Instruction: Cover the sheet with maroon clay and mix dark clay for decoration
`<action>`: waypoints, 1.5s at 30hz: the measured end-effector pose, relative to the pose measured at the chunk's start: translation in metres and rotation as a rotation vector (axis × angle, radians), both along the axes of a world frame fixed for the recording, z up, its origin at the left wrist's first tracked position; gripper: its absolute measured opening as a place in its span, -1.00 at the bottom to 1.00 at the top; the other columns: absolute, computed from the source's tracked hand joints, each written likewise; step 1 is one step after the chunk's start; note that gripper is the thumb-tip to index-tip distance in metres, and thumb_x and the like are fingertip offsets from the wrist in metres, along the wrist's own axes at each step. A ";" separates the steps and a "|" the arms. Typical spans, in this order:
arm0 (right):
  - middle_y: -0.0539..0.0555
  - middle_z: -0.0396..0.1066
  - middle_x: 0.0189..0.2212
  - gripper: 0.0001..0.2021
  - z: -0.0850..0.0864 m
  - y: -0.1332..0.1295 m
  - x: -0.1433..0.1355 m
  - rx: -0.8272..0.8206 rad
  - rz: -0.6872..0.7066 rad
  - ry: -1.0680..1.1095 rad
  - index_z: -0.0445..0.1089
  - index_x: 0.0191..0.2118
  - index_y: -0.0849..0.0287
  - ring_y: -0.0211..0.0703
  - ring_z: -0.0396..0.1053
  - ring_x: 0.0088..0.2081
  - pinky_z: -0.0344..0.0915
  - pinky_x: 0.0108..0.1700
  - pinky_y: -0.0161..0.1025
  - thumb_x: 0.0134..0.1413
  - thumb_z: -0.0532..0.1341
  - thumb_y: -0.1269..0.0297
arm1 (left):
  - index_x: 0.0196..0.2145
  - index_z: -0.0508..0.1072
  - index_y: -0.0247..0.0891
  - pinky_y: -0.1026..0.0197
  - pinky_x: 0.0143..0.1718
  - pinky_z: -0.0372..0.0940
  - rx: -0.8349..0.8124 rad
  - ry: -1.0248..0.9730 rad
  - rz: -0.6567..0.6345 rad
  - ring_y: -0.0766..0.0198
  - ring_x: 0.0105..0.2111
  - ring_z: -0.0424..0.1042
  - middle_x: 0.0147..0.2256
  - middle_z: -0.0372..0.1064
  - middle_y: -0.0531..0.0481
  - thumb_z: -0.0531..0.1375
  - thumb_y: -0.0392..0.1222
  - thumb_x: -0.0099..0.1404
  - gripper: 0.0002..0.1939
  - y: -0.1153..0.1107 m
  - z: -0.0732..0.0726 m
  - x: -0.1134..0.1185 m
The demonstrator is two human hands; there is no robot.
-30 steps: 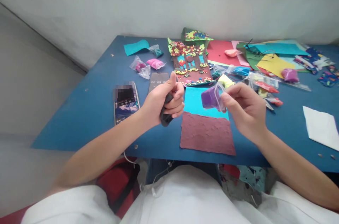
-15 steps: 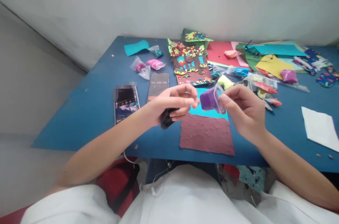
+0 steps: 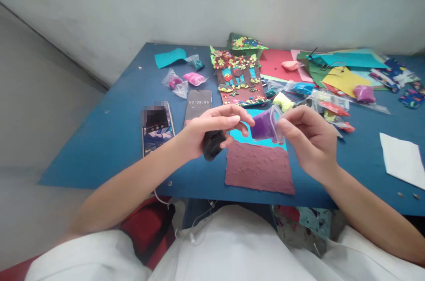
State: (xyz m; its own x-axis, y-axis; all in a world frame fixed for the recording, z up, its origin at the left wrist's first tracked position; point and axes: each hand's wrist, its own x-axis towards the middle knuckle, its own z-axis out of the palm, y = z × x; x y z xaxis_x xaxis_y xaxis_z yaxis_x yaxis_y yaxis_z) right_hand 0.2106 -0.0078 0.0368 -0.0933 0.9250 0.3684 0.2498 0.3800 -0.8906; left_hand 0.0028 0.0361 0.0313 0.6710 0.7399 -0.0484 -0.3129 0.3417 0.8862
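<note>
My right hand point(image 3: 310, 141) pinches the open edge of a small clear plastic bag point(image 3: 277, 117) between thumb and fingers. Inside the bag is purple modelling clay point(image 3: 262, 126). At left, my left hand point(image 3: 221, 126) reaches toward the bag with its upper fingers extended, their tips at the bag's side. A dark black lump point(image 3: 213, 144) is tucked under its palm, with a lower finger curled against it. Below the hands lies a sheet of turquoise paper point(image 3: 244, 132), its near part covered by a flat brown clay layer point(image 3: 259, 168).
Behind stands a clay-decorated panel point(image 3: 237, 77). A phone with a timer point(image 3: 198, 106) and another phone point(image 3: 157, 130) lie at left. Bagged clay point(image 3: 194, 78), coloured papers point(image 3: 347, 81) and a white sheet point(image 3: 401, 159) are spread over the blue table point(image 3: 99, 152).
My left hand's upper fingers have straightened and moved right to the purple clay's bag. More of the black lump shows beneath the palm. The right hand keeps its pinch.
</note>
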 end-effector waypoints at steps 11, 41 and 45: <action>-0.06 0.37 -0.56 -0.76 -0.004 -0.001 -0.004 -0.052 0.139 0.006 0.30 -0.41 0.10 -0.29 0.34 -0.53 0.31 -0.52 -0.31 0.17 0.25 0.09 | 0.00 0.40 -0.30 0.07 -0.08 0.41 1.215 0.493 0.453 0.01 0.06 0.39 0.04 0.41 -0.29 0.36 -0.01 0.14 -0.48 -0.012 -0.016 0.008; 0.21 0.45 -0.25 -0.82 -0.023 -0.001 0.001 0.641 0.110 -0.707 0.35 -0.06 0.23 -0.11 0.45 -0.26 0.44 -0.29 -0.21 0.24 0.14 0.41 | -0.15 0.40 -0.38 0.14 -0.14 0.40 1.553 0.764 0.345 0.14 -0.18 0.46 -0.22 0.48 -0.19 0.13 -0.32 0.33 -0.86 -0.014 -0.029 0.008; 0.18 0.41 -0.35 -0.88 -0.021 -0.001 0.001 0.616 0.195 -0.762 0.32 -0.19 0.23 -0.12 0.38 -0.33 0.38 -0.38 -0.24 0.25 0.05 0.43 | -0.22 0.42 -0.39 0.18 -0.19 0.37 1.521 0.730 0.247 0.17 -0.25 0.44 -0.28 0.47 -0.17 0.07 -0.41 0.31 -0.85 -0.015 -0.024 0.009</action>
State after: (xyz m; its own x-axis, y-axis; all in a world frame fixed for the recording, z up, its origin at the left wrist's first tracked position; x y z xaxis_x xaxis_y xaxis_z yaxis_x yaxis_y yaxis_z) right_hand 0.2111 -0.0087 0.0163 -0.6337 0.5360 0.5577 0.5565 0.8167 -0.1526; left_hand 0.0119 0.0207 0.0073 0.7021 0.4811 0.5250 0.3645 -0.8762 0.3154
